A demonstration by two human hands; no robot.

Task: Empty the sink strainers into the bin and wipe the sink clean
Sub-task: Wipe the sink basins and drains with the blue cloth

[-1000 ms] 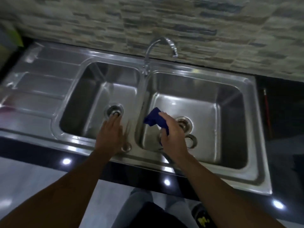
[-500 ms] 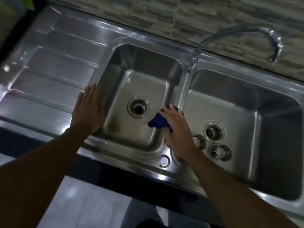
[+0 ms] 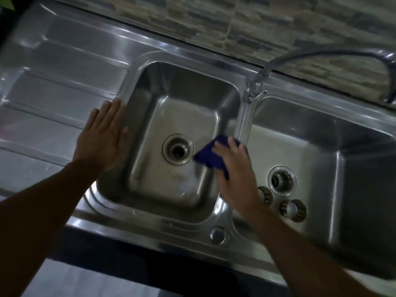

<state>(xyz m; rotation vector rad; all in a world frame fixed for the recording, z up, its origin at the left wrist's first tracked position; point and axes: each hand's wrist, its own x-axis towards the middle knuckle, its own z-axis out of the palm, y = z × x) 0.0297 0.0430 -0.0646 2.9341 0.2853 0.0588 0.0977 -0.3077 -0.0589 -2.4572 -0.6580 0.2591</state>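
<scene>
Sink (image 3: 242, 116): steel double-bowl unit, seen from above in dim light. Left bowl (image 3: 182, 108) sits mid-frame and the right bowl (image 3: 321, 146) runs off the right edge. A ribbed drainboard (image 3: 53, 93) lies to the left.

Right hand (image 3: 233, 168) reaches into the left bowl at its right wall, just beside the divider ridge. Fingers lie fairly straight and close together over a dark blue cloth (image 3: 209, 156), pressing it flat against the steel. Thumb is hidden, so any pinch on the cloth cannot be told. Cloth sticks out from under the fingers on the left, toward the left drain (image 3: 178, 151), near it but apart. The drain hole is open, with no basket in it.

Left hand (image 3: 102, 136) rests palm down and flat, fingers straight and together, holding nothing. It lies on the drainboard with its thumb side on the left bowl's rim.

Two strainers (image 3: 293, 210) lie on the right bowl's floor, near the front and just in front of the right drain (image 3: 282, 180). Both are perforated metal cups tipped on their sides. The left one is partly covered by the right wrist, and the other is just beside it, to the right of the forearm. Neither hand touches them.

Faucet (image 3: 321, 54) rises behind the divider and arcs right over the right bowl. Stone-pattern tile wall (image 3: 278, 22) runs behind. A round metal cap (image 3: 218, 235) sits on the front rim between the bowls.
</scene>
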